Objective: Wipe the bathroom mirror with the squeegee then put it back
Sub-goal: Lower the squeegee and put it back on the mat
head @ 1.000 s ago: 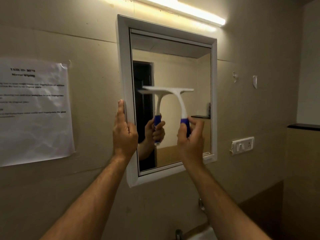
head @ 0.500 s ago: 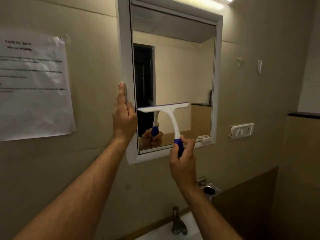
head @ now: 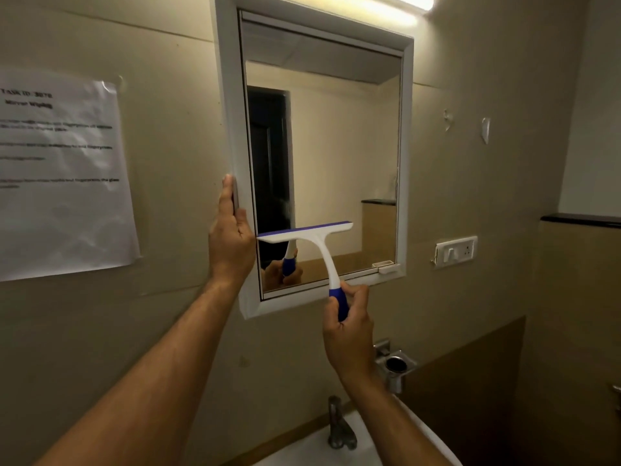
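Note:
The white-framed mirror (head: 407, 156) hangs on the beige wall. A white squeegee (head: 312, 238) with a blue rubber blade and blue grip rests its blade against the lower left of the glass. My right hand (head: 349, 331) is closed around its blue handle just below the mirror's bottom edge. My left hand (head: 232, 240) lies flat against the mirror's left frame edge, fingers pointing up. The glass reflects the squeegee and my hand, a dark doorway and the ceiling.
A printed paper sheet (head: 60, 176) is taped to the wall at left. Below are a metal tap (head: 339, 425) and white sink (head: 336, 455), with a steel holder (head: 396, 364) beside my right wrist. A switch plate (head: 455, 252) and a dark ledge (head: 581, 219) sit at right.
My right hand has drawn the squeegee down the glass from mid-height to the lower part and slightly left. My left hand has stayed on the frame's left edge.

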